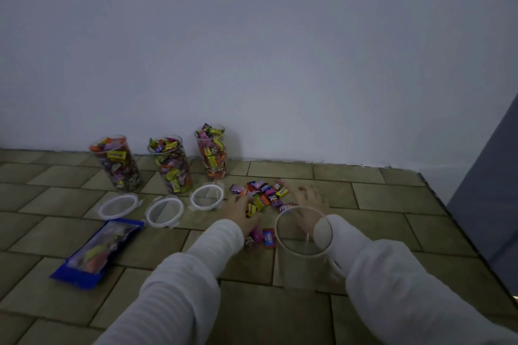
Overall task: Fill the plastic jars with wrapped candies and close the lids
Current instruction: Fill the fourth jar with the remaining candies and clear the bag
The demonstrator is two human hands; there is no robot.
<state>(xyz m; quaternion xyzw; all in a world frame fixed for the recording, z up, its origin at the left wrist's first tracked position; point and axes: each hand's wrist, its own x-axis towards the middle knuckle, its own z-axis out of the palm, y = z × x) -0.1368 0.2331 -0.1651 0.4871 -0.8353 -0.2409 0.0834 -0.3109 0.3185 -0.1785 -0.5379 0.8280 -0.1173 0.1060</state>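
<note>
Both hands flank the loose candies (262, 194) so we can gather them together: our left hand (240, 211) curls onto the pile's near edge, apparently pinching sweets; our right hand (309, 206) lies spread, fingers straight. Leftward, the candy bag (96, 253), three lids (164, 211) and three filled jars (171, 165) wait uncapped. Just before the right hand, the empty jar (304, 249) stands upright for loading.

left hand (241, 211) curled, right hand (309, 206) spread
</note>
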